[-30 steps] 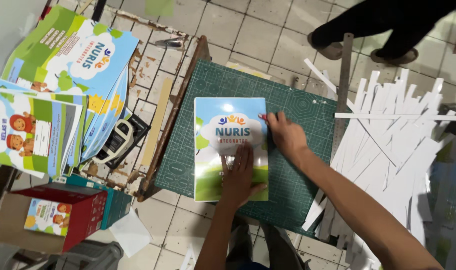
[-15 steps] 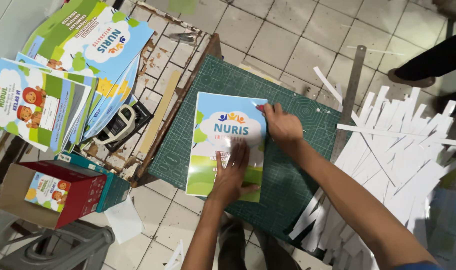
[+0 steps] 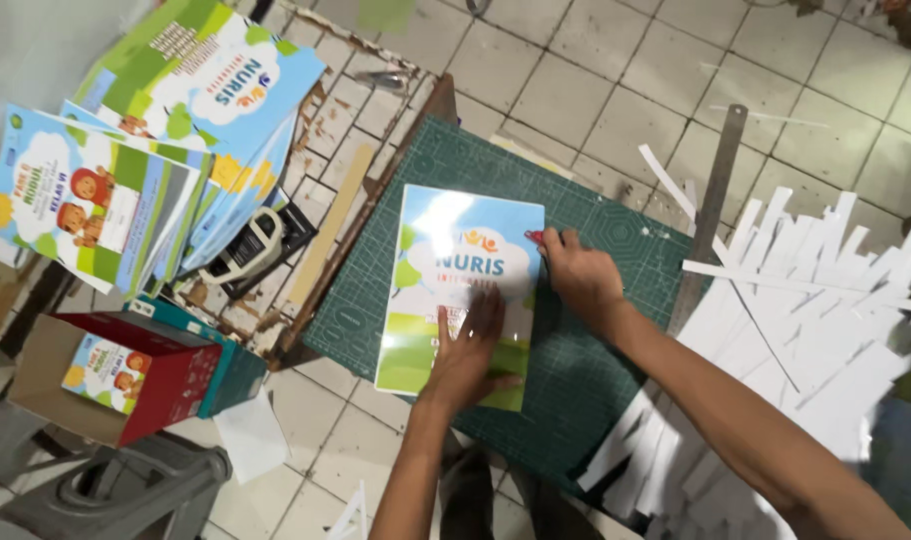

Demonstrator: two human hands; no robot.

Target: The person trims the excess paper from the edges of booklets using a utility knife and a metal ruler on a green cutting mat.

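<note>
Trimming looked to be the step in hand: on the green cutting mat lay the printed cover sheet, my left hand spread flat on its near half. My right hand was closed around a red cutter at its right edge; I judged a steady pull nearward came next.

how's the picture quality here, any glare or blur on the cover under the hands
Head view: a white glare patch washes out the top of the glossy blue-and-green printed cover on the dark green cutting mat; the left hand and right hand look slightly soft; the frame's corners fall darker.
</note>
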